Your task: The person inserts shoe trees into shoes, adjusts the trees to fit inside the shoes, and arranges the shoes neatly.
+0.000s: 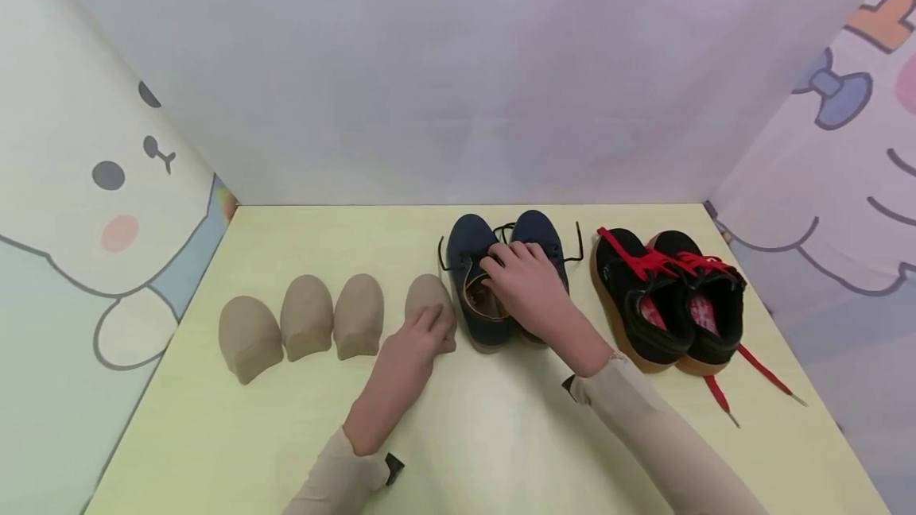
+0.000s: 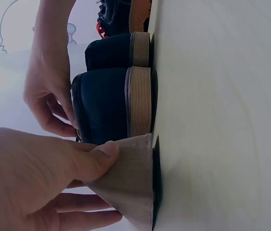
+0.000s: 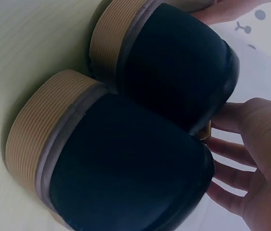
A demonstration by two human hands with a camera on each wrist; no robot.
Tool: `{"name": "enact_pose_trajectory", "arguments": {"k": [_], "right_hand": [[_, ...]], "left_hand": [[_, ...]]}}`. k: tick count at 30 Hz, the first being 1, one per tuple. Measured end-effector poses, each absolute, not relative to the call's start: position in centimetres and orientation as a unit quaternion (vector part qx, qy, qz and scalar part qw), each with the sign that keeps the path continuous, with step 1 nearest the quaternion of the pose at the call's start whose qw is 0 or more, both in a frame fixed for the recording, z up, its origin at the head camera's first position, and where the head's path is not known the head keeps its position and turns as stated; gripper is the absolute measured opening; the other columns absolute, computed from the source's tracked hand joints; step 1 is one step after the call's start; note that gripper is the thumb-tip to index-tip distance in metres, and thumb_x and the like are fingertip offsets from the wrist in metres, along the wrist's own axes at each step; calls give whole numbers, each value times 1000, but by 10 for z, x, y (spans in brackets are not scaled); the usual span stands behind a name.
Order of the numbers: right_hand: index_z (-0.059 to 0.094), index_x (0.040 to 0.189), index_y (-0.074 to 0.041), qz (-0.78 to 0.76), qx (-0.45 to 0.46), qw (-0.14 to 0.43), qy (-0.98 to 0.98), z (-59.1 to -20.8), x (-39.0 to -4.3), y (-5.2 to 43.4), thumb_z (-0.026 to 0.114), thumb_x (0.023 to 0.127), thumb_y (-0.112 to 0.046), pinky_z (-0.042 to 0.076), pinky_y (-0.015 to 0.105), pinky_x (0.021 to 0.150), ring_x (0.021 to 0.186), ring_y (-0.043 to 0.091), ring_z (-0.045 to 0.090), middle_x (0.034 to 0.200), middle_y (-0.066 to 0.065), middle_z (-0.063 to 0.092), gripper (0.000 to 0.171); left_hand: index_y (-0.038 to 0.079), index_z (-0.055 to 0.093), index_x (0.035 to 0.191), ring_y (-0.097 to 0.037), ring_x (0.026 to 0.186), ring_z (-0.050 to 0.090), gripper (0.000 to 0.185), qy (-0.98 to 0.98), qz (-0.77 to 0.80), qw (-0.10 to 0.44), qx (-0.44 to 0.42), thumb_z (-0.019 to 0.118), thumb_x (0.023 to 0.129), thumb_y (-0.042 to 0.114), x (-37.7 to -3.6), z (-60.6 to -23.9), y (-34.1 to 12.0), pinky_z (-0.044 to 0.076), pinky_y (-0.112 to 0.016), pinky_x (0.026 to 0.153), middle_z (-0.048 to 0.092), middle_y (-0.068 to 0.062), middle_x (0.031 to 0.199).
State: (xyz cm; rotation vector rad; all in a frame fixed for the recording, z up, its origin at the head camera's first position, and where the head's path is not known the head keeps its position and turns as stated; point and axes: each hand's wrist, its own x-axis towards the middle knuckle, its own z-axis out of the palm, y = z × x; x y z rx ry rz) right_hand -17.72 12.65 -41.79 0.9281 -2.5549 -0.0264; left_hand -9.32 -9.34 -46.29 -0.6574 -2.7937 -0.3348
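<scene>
Two navy lace-up shoes, the left one and the right one, stand side by side with toes away from me. My right hand reaches over the right shoe, and its curled fingers grip the left shoe near its tongue; the fingertips are partly hidden. To the left, my left hand holds a beige toe-shaped shoe insert standing on the table. The left wrist view shows the thumb on the insert's flat end, with fingers on its other side.
Further left on the pale table stand three more beige inserts. A pair of black shoes with red laces sits at the right. Behind rises a white wall; printed panels flank both sides.
</scene>
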Motion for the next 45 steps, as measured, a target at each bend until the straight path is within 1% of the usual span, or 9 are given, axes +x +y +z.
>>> {"name": "enact_pose_trajectory", "arguments": {"k": [3, 5, 10, 17, 21, 27, 35, 40, 45], "right_hand": [[71, 111, -12, -9, 334, 222, -916, -420, -180, 123, 80, 93, -29, 56, 46, 88, 103, 32, 66, 117, 9, 69, 26], [71, 109, -10, -1, 335, 228, -914, -422, -182, 122, 80, 93, -27, 58, 45, 83, 99, 33, 66, 115, 11, 69, 25], [69, 106, -8, 33, 336, 227, -914, -424, -185, 120, 77, 96, -25, 60, 40, 75, 93, 32, 67, 111, 11, 70, 21], [68, 111, -9, 61, 318, 197, -925, -423, -186, 120, 72, 100, -22, 58, 36, 63, 91, 29, 66, 114, 10, 69, 18], [67, 112, -10, 73, 318, 173, -929, -421, -188, 120, 68, 103, -23, 58, 36, 63, 91, 28, 65, 115, 9, 69, 16], [67, 109, -11, 94, 314, 150, -933, -416, -190, 121, 67, 103, -22, 58, 37, 65, 90, 27, 66, 113, 7, 70, 12], [67, 107, -14, 117, 315, 125, -933, -413, -191, 123, 67, 103, -22, 57, 36, 66, 84, 23, 65, 108, 5, 69, 10], [67, 105, -13, 125, 328, 125, -928, -411, -194, 125, 69, 101, -20, 55, 34, 68, 79, 20, 64, 101, 4, 67, 8], [67, 104, -13, 130, 350, 139, -917, -412, -197, 126, 70, 101, -20, 52, 30, 65, 72, 15, 60, 95, 3, 64, 8]], "left_hand": [[12, 69, 132, -27, 121, 66, 50, -962, -92, 126, -222, 75, 86, -8, -92, -461, -94, 58, -34, 57, 68, -9, 132], [12, 69, 133, -27, 123, 66, 56, -963, -86, 128, -222, 73, 83, -12, -91, -459, -95, 58, -35, 58, 68, -10, 134], [11, 69, 134, -28, 123, 68, 61, -962, -79, 137, -221, 75, 79, -15, -85, -448, -95, 59, -33, 59, 69, -12, 135], [9, 72, 128, -28, 113, 72, 60, -947, -57, 213, -233, 79, 74, -15, -79, -433, -96, 61, -32, 65, 72, -13, 126], [8, 72, 126, -28, 111, 73, 57, -940, -72, 235, -236, 79, 75, -16, -76, -426, -95, 62, -33, 68, 73, -13, 124], [6, 73, 126, -30, 109, 73, 53, -930, -95, 255, -249, 76, 78, -16, -73, -419, -94, 64, -35, 73, 73, -14, 123], [7, 72, 125, -30, 105, 74, 54, -919, -97, 277, -263, 75, 77, -18, -72, -416, -92, 63, -35, 71, 73, -13, 123], [8, 71, 123, -29, 104, 73, 53, -911, -96, 289, -276, 70, 77, -19, -71, -410, -89, 62, -35, 73, 73, -12, 122], [8, 71, 125, -29, 105, 73, 56, -909, -105, 288, -283, 72, 76, -19, -69, -402, -88, 63, -36, 79, 72, -12, 123]]}}
